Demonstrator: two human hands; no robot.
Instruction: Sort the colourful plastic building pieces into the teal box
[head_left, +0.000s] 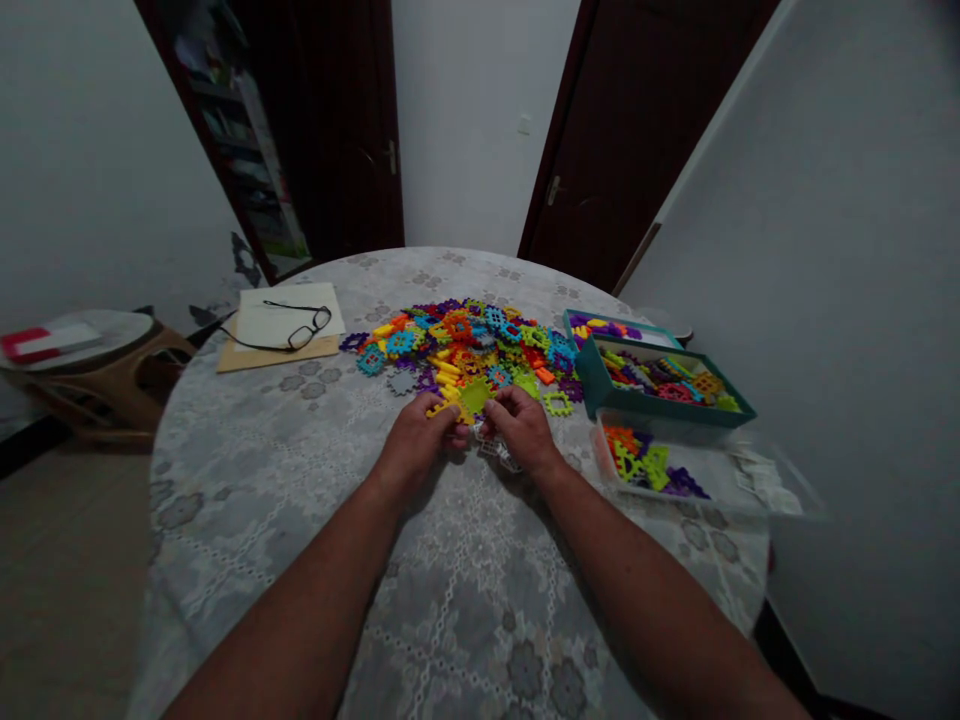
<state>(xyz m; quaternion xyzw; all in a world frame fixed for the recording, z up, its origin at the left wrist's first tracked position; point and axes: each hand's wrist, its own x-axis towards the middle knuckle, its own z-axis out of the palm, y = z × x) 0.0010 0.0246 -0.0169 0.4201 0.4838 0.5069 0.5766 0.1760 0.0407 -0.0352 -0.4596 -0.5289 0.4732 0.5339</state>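
Note:
Near the middle of the round table, my left hand (416,440) is closed on a yellow interlocking plastic piece (444,406) with notched edges. My right hand (525,430) pinches a lime-green toothed square piece (476,396). The two pieces meet between my hands; whether they are locked together I cannot tell. Under my right fingers lies a white lattice piece (499,452), partly hidden. Just beyond my fingertips spreads a heap of colourful interlocking pieces (469,335), with a grey toothed piece (402,381) at its left front and a lime-green square frame (557,403) at its right.
Black-framed glasses (304,335) rest on papers (289,300) at the left. To the right stand a green box (600,390) of pieces and a clear plastic container (720,492) with more. A patterned cloth (465,580) covers the table. A wooden stool (97,380) stands at far left.

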